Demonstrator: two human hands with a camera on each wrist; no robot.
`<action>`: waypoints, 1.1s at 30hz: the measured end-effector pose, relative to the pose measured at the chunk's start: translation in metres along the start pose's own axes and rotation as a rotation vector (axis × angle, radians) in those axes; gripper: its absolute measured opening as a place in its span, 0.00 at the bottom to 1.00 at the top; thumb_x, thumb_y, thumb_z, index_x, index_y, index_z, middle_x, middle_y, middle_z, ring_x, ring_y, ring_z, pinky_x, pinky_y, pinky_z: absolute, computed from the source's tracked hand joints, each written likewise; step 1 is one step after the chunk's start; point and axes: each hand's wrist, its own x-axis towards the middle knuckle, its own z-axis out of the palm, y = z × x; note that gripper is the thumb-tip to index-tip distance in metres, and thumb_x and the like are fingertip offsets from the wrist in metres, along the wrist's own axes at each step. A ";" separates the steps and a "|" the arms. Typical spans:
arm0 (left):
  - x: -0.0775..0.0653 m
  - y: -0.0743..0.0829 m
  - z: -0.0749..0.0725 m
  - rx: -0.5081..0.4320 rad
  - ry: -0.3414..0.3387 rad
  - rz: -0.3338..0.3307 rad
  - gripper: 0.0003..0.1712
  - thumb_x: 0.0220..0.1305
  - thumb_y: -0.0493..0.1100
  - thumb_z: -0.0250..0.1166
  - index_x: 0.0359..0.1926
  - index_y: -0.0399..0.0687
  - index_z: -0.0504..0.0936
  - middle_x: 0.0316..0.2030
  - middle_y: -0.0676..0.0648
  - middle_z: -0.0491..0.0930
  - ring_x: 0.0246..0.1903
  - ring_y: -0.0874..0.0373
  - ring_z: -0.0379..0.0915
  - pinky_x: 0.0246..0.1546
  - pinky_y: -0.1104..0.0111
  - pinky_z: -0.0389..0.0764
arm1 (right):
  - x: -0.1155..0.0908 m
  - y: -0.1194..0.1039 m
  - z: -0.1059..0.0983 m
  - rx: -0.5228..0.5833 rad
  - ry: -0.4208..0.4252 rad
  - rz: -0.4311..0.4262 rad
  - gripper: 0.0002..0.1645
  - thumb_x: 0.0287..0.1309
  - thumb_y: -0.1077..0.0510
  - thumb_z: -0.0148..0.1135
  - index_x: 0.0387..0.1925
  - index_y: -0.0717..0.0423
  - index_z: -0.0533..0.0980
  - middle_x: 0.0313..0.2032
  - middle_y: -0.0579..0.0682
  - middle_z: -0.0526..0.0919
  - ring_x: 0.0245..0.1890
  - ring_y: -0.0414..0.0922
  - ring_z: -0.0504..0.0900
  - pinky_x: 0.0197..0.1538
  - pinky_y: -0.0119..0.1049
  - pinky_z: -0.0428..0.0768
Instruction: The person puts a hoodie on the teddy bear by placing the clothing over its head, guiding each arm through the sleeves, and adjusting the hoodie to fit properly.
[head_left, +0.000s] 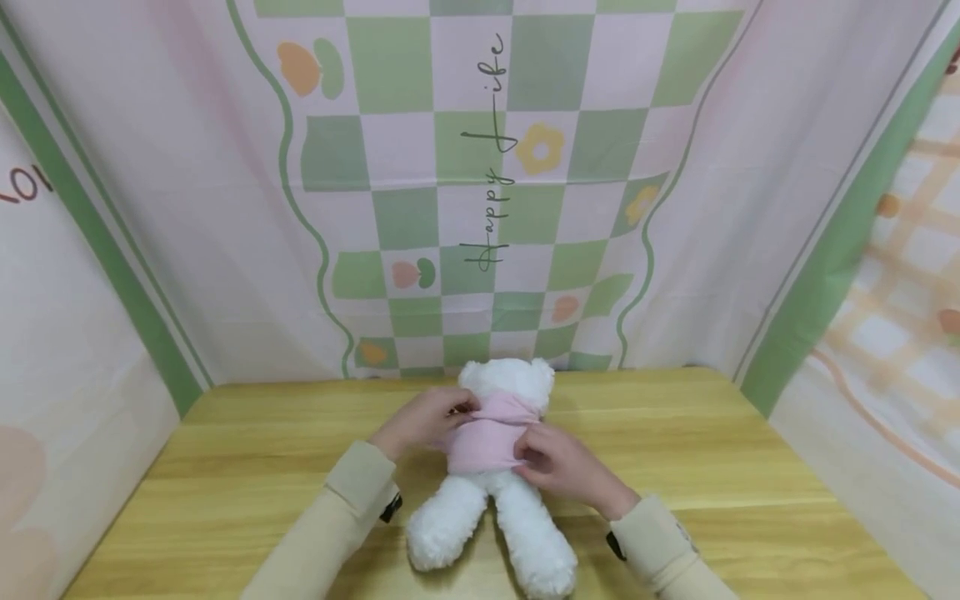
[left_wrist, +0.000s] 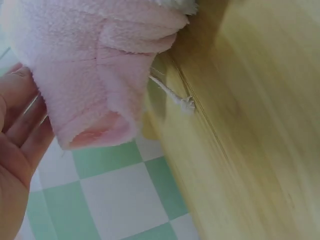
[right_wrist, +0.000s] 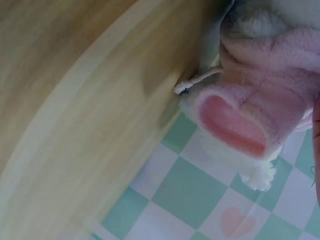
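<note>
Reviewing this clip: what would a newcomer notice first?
Probably the white plush toy in its pink top, on the wooden table at bottom center. The left hand touches the top near the toy's head, the right hand near the hem. Behind hangs a green-and-white checkered backdrop lettered "Happy Life".

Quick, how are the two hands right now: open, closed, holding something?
Left hand: closed, pinching the fuzzy pink fabric top on the white plush bear.
Right hand: closed, pinching that top near its lower edge.
</note>
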 end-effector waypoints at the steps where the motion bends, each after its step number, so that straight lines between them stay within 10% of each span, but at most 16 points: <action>1: 0.000 0.000 -0.001 0.039 0.008 0.019 0.03 0.63 0.34 0.61 0.38 0.43 0.80 0.37 0.47 0.84 0.39 0.57 0.80 0.43 0.72 0.81 | -0.001 0.000 0.000 0.008 0.004 -0.010 0.13 0.46 0.65 0.70 0.30 0.51 0.73 0.27 0.43 0.76 0.29 0.33 0.72 0.34 0.21 0.73; 14: -0.006 -0.002 0.000 0.147 0.060 0.028 0.06 0.61 0.32 0.61 0.31 0.47 0.79 0.32 0.50 0.80 0.32 0.61 0.77 0.34 0.77 0.78 | -0.010 -0.001 -0.006 0.185 -0.004 -0.016 0.17 0.44 0.73 0.69 0.31 0.52 0.74 0.27 0.46 0.80 0.29 0.35 0.78 0.34 0.22 0.79; 21: -0.005 0.007 -0.003 0.040 0.024 -0.101 0.05 0.65 0.41 0.59 0.39 0.49 0.81 0.38 0.51 0.83 0.40 0.60 0.79 0.44 0.68 0.80 | -0.015 0.000 -0.010 0.111 0.096 0.375 0.08 0.54 0.67 0.64 0.37 0.56 0.78 0.33 0.47 0.81 0.35 0.34 0.77 0.37 0.30 0.81; 25: 0.001 0.019 -0.001 0.069 -0.033 -0.137 0.22 0.62 0.57 0.63 0.51 0.52 0.78 0.48 0.51 0.78 0.46 0.57 0.77 0.50 0.64 0.79 | -0.005 0.003 -0.008 0.003 0.127 0.581 0.11 0.57 0.63 0.64 0.43 0.60 0.79 0.38 0.50 0.82 0.40 0.43 0.79 0.44 0.38 0.82; 33: 0.003 0.028 0.010 0.085 -0.121 -0.126 0.37 0.52 0.61 0.70 0.61 0.55 0.73 0.55 0.51 0.72 0.51 0.58 0.72 0.54 0.64 0.76 | 0.009 0.007 0.000 0.043 0.097 0.618 0.01 0.57 0.63 0.64 0.30 0.56 0.79 0.32 0.50 0.83 0.33 0.40 0.78 0.37 0.30 0.79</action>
